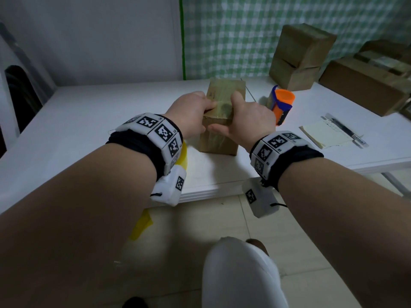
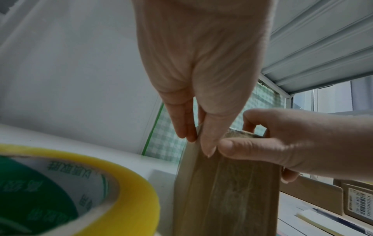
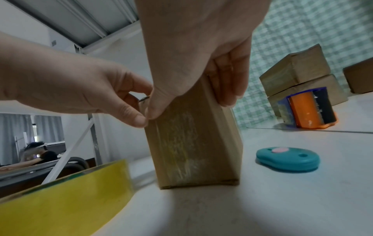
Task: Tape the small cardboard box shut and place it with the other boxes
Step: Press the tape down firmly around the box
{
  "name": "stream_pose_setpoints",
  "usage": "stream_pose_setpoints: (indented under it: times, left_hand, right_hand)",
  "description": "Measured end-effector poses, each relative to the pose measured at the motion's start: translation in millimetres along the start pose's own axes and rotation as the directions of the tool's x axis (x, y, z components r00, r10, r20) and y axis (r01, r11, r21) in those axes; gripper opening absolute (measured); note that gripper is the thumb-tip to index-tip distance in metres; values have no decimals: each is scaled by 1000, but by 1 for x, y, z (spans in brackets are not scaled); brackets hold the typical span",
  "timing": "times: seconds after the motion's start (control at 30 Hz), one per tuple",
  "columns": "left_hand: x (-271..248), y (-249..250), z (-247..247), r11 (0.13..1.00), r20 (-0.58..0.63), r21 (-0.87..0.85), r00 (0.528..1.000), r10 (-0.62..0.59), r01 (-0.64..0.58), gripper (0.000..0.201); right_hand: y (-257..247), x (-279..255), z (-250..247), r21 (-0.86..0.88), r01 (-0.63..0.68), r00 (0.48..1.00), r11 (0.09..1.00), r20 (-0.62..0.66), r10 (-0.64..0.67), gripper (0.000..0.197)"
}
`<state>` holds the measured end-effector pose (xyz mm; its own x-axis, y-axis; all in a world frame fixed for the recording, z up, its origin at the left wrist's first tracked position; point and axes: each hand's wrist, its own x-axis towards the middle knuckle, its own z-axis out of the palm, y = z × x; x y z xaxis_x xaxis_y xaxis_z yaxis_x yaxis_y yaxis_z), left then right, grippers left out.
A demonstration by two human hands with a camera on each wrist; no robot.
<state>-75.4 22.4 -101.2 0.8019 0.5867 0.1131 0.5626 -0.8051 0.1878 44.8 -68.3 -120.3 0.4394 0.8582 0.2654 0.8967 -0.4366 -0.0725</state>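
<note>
The small cardboard box (image 1: 219, 138) stands upright on the white table (image 1: 100, 112), its front face covered in clear tape. My left hand (image 1: 208, 116) grips its top left corner, thumb on the front and fingers (image 2: 186, 127) on the left side. My right hand (image 1: 229, 112) grips the top right, with its thumb (image 3: 155, 110) pressing the front face beside the left thumb and its fingers (image 3: 228, 91) down the right side. A yellow tape roll (image 2: 125, 191) lies just left of the box (image 3: 191, 143), mostly hidden under my left wrist in the head view.
Two stacked taped boxes (image 1: 300, 56) stand at the back right, with larger cartons (image 1: 364, 85) beside them. An orange tape dispenser (image 1: 282, 103) sits right of the small box. A teal cutter (image 3: 286, 159), a notepad (image 1: 324, 134) and a pen (image 1: 342, 127) lie further right.
</note>
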Motion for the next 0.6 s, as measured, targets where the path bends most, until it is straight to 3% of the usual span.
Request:
stream_pose_setpoints:
  times: [0.27, 0.6]
  left_hand:
    - [-2, 5, 2, 998, -44, -58, 998, -41, 38, 49]
    - [1, 17, 6, 987, -102, -71, 984, -150, 143, 48]
  right_hand:
    - [0, 6, 2, 7, -4, 1000, 1000, 10, 4, 75]
    - [7, 6, 5, 80, 27, 1000, 996, 9, -28, 72]
